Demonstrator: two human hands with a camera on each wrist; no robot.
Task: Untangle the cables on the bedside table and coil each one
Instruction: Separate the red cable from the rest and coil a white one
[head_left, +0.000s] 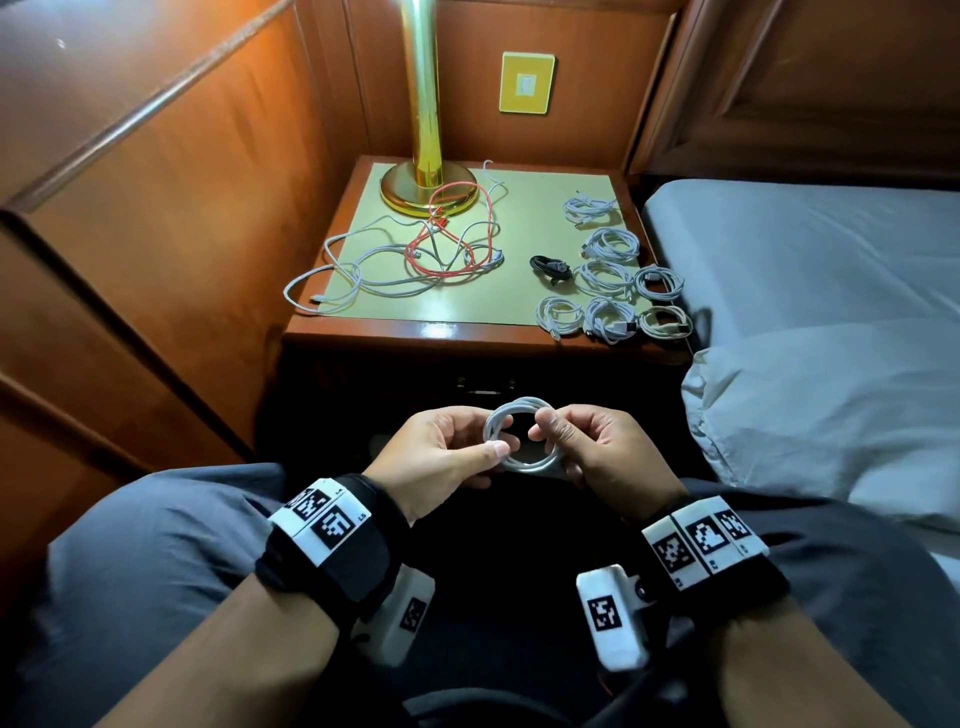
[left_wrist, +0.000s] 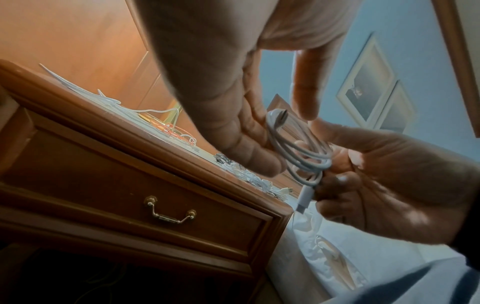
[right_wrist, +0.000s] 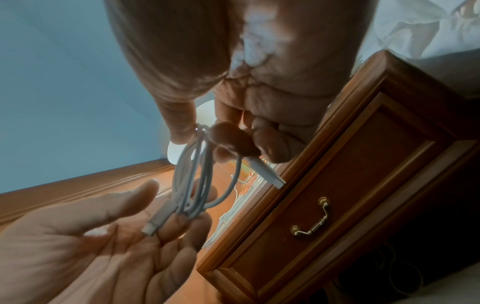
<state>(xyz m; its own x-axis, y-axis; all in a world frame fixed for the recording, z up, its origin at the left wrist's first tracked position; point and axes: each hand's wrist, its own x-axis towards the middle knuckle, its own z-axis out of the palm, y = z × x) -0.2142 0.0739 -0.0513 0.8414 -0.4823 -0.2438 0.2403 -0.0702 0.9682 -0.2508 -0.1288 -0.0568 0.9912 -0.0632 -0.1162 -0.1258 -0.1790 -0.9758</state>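
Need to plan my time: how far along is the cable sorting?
Done: several coils lie on the table's right side. In hand: both hands, left and right, hold a white coil. Left: a red-and-white tangle by the lamp.

A lamp (head_left: 427, 176) stands at the back left of the table (head_left: 363, 325). A tangle of cables (head_left: 410, 254) lies before it, on the table's left half. Coiled cables (head_left: 613, 280) lie in rows along the right side, next to the bed (head_left: 810, 270). In front of the table, above the person's lap, both hands (head_left: 441, 452) (head_left: 597, 447) hold a coiled cable (head_left: 511, 436) between them.
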